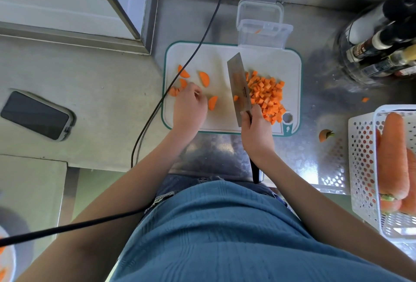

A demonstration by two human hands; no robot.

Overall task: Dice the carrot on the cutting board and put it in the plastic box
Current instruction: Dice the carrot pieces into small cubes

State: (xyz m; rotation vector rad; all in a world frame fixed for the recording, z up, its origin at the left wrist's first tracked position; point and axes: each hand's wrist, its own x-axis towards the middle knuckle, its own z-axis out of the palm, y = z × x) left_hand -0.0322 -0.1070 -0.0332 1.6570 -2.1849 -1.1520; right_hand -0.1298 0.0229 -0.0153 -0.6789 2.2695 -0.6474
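From the head view, your right hand (256, 133) gripped the cleaver (239, 89) upright mid-cutting board (292, 61); diced carrot (266, 96) lay right of the blade, uncut half-rounds (204, 79) left of it, nearest your curled left hand (189, 110), whose hold I cannot tell.

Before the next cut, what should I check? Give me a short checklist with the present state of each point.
1. Right hand grips the knife firmly: ok.
2. Left hand fingers away from the blade: ok.
3. Carrot half-slices left to cut: ok, several lie on the cutting board.
4. Diced pile kept apart from the uncut pieces: ok.
5. Plastic box open and near: ok.
6. A piece under the left hand: cannot tell.
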